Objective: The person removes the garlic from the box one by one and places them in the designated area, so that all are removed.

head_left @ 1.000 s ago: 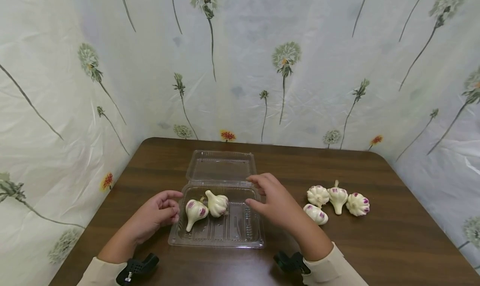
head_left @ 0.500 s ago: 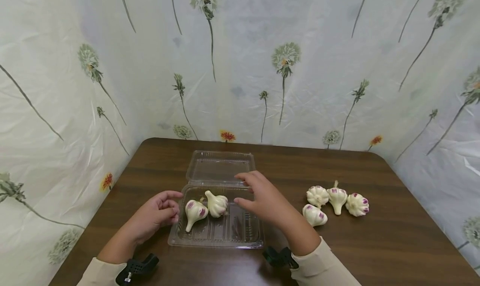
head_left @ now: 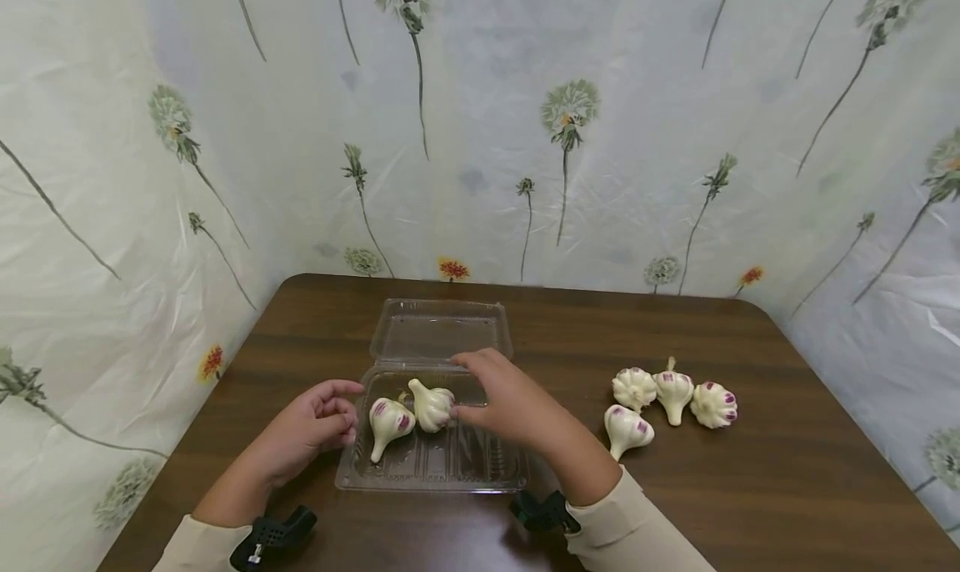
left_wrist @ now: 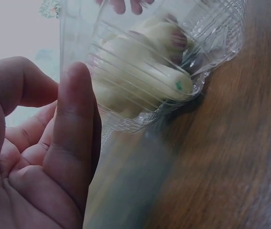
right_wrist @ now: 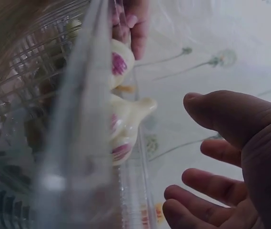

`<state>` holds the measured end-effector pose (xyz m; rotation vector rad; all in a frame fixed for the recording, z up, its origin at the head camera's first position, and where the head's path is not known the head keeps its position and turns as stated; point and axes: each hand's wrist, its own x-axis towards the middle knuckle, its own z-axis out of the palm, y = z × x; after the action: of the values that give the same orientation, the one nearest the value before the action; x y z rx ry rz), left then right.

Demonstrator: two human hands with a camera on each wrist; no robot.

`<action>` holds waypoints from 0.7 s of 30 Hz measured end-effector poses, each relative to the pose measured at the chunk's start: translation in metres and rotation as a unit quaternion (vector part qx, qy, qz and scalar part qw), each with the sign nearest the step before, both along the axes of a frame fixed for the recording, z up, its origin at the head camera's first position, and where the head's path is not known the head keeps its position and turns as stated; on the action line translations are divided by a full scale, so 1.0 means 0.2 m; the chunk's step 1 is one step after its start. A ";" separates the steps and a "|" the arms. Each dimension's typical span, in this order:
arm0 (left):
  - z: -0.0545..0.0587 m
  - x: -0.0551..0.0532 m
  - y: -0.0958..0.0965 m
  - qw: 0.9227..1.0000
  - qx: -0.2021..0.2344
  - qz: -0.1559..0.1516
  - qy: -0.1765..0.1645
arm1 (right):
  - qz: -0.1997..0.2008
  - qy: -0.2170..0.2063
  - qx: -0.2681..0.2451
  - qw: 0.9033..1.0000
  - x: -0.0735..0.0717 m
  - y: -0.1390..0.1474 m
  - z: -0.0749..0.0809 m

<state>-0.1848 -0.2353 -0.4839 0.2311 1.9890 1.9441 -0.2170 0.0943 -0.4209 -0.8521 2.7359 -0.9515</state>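
A clear plastic clamshell container [head_left: 480,479] lies on the table with its lid [head_left: 442,330] folded back. Two garlic bulbs sit in its left half: one [head_left: 390,422] with its stem toward me, the other [head_left: 432,407] with its stem pointing away. At the left rim is my left hand [head_left: 315,430]; its index finger reaches the rim and its thumb stands near the wall in the left wrist view. My right hand [head_left: 506,397] hovers over the right part of the container, thumb and fingers apart and holding nothing, thumb tip close beside the second bulb.
Several more garlic bulbs are grouped on the right of the brown table [head_left: 787,472]: one [head_left: 633,388] at the group's left, one [head_left: 673,394] beside it, one [head_left: 714,405] rightmost, one [head_left: 627,429] nearer me. A floral sheet [head_left: 480,138] hangs behind the table.
My right hand has moved left over the container, toward the garlic in it. More of the nearest loose bulb shows past the forearm. My left hand stays at the rim.
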 end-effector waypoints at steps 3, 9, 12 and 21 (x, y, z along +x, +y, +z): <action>0.00 0.00 0.00 1.000 -0.001 0.003 0.001 | 0.002 -0.009 0.003 1.000 0.00 -0.01 0.02; 0.00 0.00 0.00 1.000 0.005 -0.003 0.003 | -0.006 -0.013 0.024 1.000 0.00 -0.04 0.04; 0.00 0.00 0.00 1.000 0.006 -0.005 0.005 | -0.009 -0.017 0.031 0.999 0.00 -0.07 0.06; 0.00 0.00 0.00 1.000 0.007 -0.006 0.005 | -0.024 -0.047 0.044 0.998 -0.04 -0.12 0.07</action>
<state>-0.1850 -0.2358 -0.4845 0.2553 1.9769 1.9543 -0.2241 0.0712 -0.4063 -0.7103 2.7074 -0.8488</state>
